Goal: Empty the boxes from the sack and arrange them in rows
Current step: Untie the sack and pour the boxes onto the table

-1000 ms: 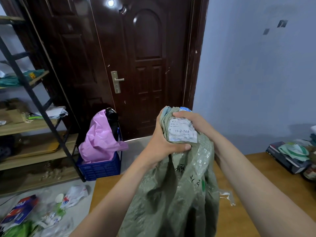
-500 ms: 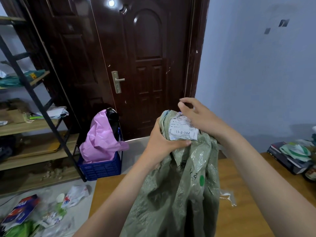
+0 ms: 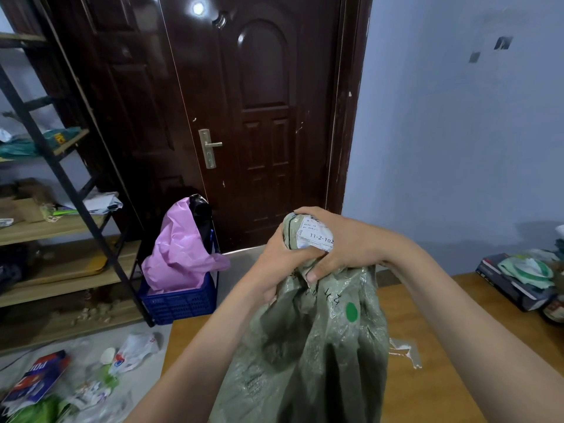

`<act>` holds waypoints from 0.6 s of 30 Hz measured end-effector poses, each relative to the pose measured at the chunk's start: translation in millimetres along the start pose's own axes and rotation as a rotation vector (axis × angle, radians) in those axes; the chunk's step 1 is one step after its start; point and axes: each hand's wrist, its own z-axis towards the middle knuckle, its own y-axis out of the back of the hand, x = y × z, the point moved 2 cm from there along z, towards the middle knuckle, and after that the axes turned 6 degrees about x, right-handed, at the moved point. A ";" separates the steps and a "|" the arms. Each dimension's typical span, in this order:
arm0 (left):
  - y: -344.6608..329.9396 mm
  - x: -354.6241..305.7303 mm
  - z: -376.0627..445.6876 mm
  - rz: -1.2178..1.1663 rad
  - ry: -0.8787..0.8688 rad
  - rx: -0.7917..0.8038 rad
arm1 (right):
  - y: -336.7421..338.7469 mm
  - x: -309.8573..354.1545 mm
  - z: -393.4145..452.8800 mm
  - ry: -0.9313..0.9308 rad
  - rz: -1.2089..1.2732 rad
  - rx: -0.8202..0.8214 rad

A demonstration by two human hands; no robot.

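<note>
A grey-green woven sack stands on the wooden table in front of me, its neck bunched at the top. A white label reading 11-2-102 is stuck near the neck. My left hand grips the neck from the left. My right hand is clamped over the neck from the right, thumb pressing into the sack below the label. The boxes are hidden inside the sack.
A dark door faces me. A blue crate with a pink bag sits on the floor left of the table. Shelves stand at left, litter lies on the floor, and boxed items rest at the table's right.
My right hand lifted off the sack's neck half a second ago and has now come back down, gripping the neck over the label. My left hand kept its hold.
</note>
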 end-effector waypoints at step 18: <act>1.7 13.9 -13.8 0.106 -0.088 0.192 | 15.8 17.1 -15.0 -0.074 0.251 -0.365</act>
